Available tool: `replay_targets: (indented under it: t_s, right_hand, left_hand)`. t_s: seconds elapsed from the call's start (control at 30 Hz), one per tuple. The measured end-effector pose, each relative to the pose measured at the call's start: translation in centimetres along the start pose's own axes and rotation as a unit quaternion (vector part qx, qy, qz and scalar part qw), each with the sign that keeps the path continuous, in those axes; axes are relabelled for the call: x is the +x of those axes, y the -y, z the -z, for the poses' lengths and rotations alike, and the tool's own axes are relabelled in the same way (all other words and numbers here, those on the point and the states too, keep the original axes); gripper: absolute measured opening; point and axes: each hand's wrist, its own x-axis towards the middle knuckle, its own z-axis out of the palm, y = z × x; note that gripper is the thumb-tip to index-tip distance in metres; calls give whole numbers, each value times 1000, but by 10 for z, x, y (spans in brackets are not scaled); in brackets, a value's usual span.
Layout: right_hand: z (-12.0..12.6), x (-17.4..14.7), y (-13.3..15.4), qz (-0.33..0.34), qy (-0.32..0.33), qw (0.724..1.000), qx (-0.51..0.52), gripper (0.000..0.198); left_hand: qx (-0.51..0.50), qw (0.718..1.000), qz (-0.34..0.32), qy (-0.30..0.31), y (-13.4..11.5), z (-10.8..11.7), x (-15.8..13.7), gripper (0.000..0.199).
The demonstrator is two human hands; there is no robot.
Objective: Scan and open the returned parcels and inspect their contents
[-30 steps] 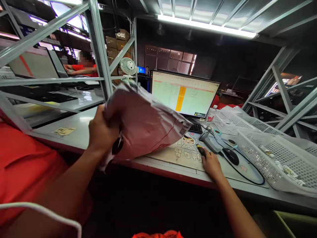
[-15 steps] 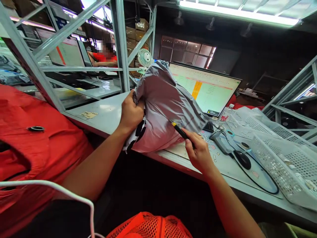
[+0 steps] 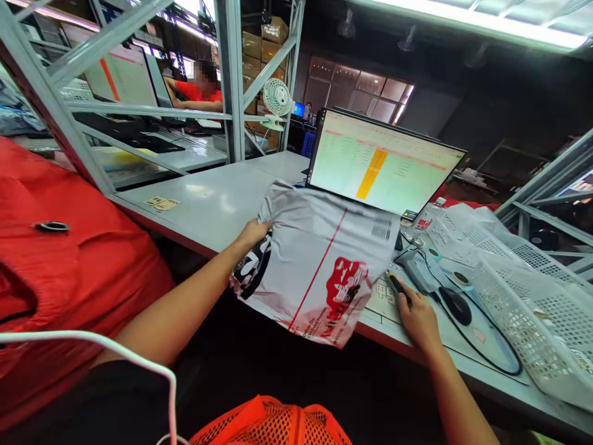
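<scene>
Nearest you, a white cable (image 3: 106, 339) crosses before your left forearm. Your left grip (image 3: 252, 236) clasps one edge of the printed plastic bag (image 3: 301, 259), held between both grips across the front edge of the counter (image 3: 222, 201). Your right grip (image 3: 417, 314) is wrapped around a black-and-yellow tool (image 3: 397, 285), its tip hard to make out. Right of that grip lie a mouse (image 3: 454, 306) and a basket (image 3: 504, 303), cut off rightward. Beyond both grips, the bag partly hides the lower edge of a monitor (image 3: 389, 161); its text is illegible.

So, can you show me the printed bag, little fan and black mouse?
Printed bag (image 3: 310, 266), head view: its pale middle.
Little fan (image 3: 277, 97), head view: centre of its grille.
Black mouse (image 3: 455, 306), head view: top of its shell.
</scene>
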Motion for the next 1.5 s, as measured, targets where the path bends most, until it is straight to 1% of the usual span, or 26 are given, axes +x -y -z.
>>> replay_targets:
  t_s: [0.07, 0.1, 0.17, 0.2, 0.23, 0.27, 0.3, 0.33, 0.4, 0.43, 0.5, 0.57, 0.6, 0.67, 0.73, 0.87, 0.97, 1.03, 1.1, 1.17, 1.23, 1.27, 1.3, 1.37, 1.43, 1.5]
  right_hand:
    - [7, 8, -3, -11, -20, 999, 23, 59]
    - [14, 13, -4, -16, -34, 999, 37, 61]
    - [36, 22, 1, -10, -62, 995, 74, 63]
    - [50, 26, 8, 5, -70, 993, 96, 63]
    - [64, 31, 19, 30, -69, 990, 117, 62]
    - [77, 36, 33, 61, -51, 987, 139, 60]
    - [89, 41, 52, 96, -20, 982, 160, 57]
    - [98, 47, 75, 132, 24, 975, 179, 54]
    - [105, 58, 128, 211, 122, 947, 207, 44]
    - [102, 63, 156, 249, 161, 932, 210, 38]
    - [90, 71, 206, 314, 229, 899, 204, 31]
    - [74, 77, 240, 356, 278, 871, 192, 29]
    - [66, 79, 248, 367, 296, 862, 187, 30]
    - [57, 86, 244, 372, 314, 856, 173, 32]
    - [56, 94, 215, 352, 312, 870, 149, 34]
    - [66, 103, 112, 244, 257, 929, 106, 38]
    - [67, 91, 36, 139, 199, 968, 71, 42]
    - [59, 73, 1, 86, 144, 984, 56, 46]
    - [44, 51, -19, 58, 75, 994, 47, 52]
    - [26, 32, -26, 36, 29, 999, 16, 55]
    - [13, 20, -24, 22, 24, 999, -29, 56]
    - [10, 17, -19, 20, 26, 998, -47, 56]
    - [9, 17, -12, 23, 20, 998, -54, 54]
    - [15, 20, 13, 46, -16, 998, -24, 50]
    - [23, 26, 52, 104, -49, 992, 54, 46]
    - [27, 28, 102, 187, -32, 972, 140, 43]
  left_hand:
    - [37, 999, 8, 12, 5, -1, -4, 47]
    - [64, 998, -15, 2, 4, 4, -9, 59]
    - [129, 985, -119, 1, -2, 18, -29, 68]
    - [165, 966, -196, 22, -5, 23, -46, 64]
    - [186, 944, -262, 79, -7, 26, -65, 58]
    - [199, 920, -309, 139, -7, 25, -87, 53]
    - [217, 900, -341, 165, -4, 21, -109, 47]
    - [241, 881, -366, 179, 0, 14, -131, 43]
    - [261, 867, -388, 174, 15, -6, -165, 36]
    - [253, 861, -408, 168, 24, -16, -176, 38]
    - [220, 844, -458, 172, 41, -32, -186, 53]
    - [201, 824, -496, 188, 52, -39, -186, 66]
    - [202, 817, -503, 196, 56, -39, -184, 65]
    - [212, 814, -502, 202, 61, -39, -180, 56]
    - [215, 814, -499, 206, 63, -38, -178, 51]
    - [219, 814, -496, 209, 65, -40, -177, 49]
    - [219, 808, -491, 239, 54, -31, -175, 49]
    - [201, 804, -482, 285, 37, -19, -166, 52]
    - [168, 806, -455, 339, 13, -8, -148, 51]
    - [149, 824, -411, 361, -13, -4, -122, 39]
    - [192, 842, -379, 332, -37, -9, -91, 35]
    - [235, 842, -370, 315, -45, -15, -76, 34]
    - [280, 833, -365, 307, -52, -22, -63, 36]
    - [356, 809, -350, 311, -57, -36, -42, 45]
    - [391, 790, -340, 328, -56, -48, -30, 54]
    - [403, 784, -334, 335, -53, -54, -26, 58]
